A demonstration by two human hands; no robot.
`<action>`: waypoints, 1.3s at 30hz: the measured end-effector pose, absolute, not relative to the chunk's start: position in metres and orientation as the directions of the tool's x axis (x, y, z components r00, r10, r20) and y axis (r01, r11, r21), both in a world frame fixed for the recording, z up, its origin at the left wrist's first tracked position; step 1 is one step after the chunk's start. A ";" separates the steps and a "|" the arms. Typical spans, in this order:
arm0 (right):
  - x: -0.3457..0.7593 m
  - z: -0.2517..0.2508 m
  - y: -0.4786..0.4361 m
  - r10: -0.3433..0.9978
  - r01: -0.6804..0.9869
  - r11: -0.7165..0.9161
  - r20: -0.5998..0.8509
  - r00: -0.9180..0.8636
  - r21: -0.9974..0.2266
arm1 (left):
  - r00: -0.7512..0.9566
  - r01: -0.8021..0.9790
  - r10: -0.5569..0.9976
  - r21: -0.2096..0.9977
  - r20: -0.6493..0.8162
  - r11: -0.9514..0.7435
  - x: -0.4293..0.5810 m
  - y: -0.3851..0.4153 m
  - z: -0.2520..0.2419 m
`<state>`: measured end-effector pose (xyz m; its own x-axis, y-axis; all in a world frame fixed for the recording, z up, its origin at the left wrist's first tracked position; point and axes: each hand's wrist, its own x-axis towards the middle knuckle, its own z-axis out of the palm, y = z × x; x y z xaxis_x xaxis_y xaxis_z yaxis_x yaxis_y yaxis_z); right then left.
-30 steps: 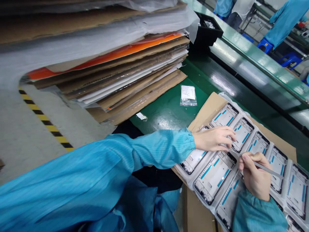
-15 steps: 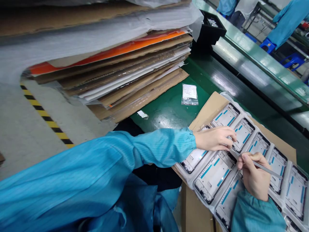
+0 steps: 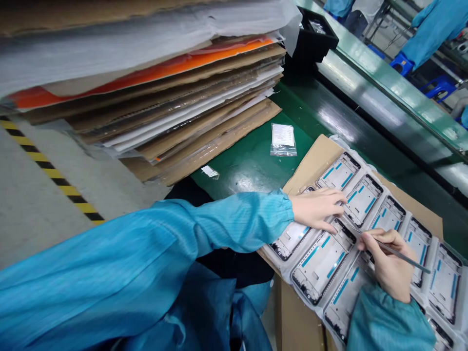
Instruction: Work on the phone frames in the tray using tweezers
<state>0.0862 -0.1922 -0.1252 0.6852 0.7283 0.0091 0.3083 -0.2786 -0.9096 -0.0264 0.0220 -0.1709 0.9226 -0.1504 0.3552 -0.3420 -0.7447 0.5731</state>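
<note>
My left hand [image 3: 320, 207] lies over the plastic tray [image 3: 287, 268] with its fingers spread. Its thumb reaches to the upper edge of a phone frame [image 3: 321, 268]. In my right hand [image 3: 393, 265] is a pair of metal tweezers [image 3: 409, 261], held like a pen with the tips pointing left, close to that frame's upper corner. Whether the tips pinch anything is too small to see. Several such frames with blue strips sit in the tray's pockets. My right hand and sleeve cover some of them.
Cardboard [image 3: 310, 158] lies beneath the tray on the green table [image 3: 248, 170]. A labelled zip bag [image 3: 283, 140] and a small white label piece [image 3: 209, 171] lie beyond my left arm. A tall stack of cardboard sheets [image 3: 204, 141] rises at the left. A black bin [image 3: 316, 36] stands at the back.
My left hand has drawn back from the tweezer tips, and its fingers have gone from bent together to spread. The right hand still holds the tweezers. The view has shifted slightly.
</note>
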 end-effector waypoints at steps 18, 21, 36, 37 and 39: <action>0.084 -0.124 -0.196 0.844 0.663 -0.274 0.157 0.513 -0.696 | 0.955 -0.283 -0.157 0.603 0.254 -0.746 -0.028 0.021 -0.169; 0.083 -0.124 -0.195 0.845 0.665 -0.283 0.148 0.514 -0.692 | 0.952 -0.296 -0.173 0.607 0.254 -0.738 -0.029 0.021 -0.167; 0.085 -0.128 -0.197 0.754 0.525 -0.401 0.054 0.655 -0.751 | 0.926 -0.369 -0.289 0.421 0.243 -0.828 -0.032 0.019 -0.168; 0.086 -0.127 -0.199 0.741 0.495 -0.400 0.045 0.670 -0.771 | 0.926 -0.368 -0.287 0.409 0.246 -0.835 -0.032 0.018 -0.168; 0.087 -0.126 -0.200 0.731 0.453 -0.394 0.026 0.682 -0.800 | 0.924 -0.368 -0.285 0.386 0.254 -0.846 -0.033 0.018 -0.168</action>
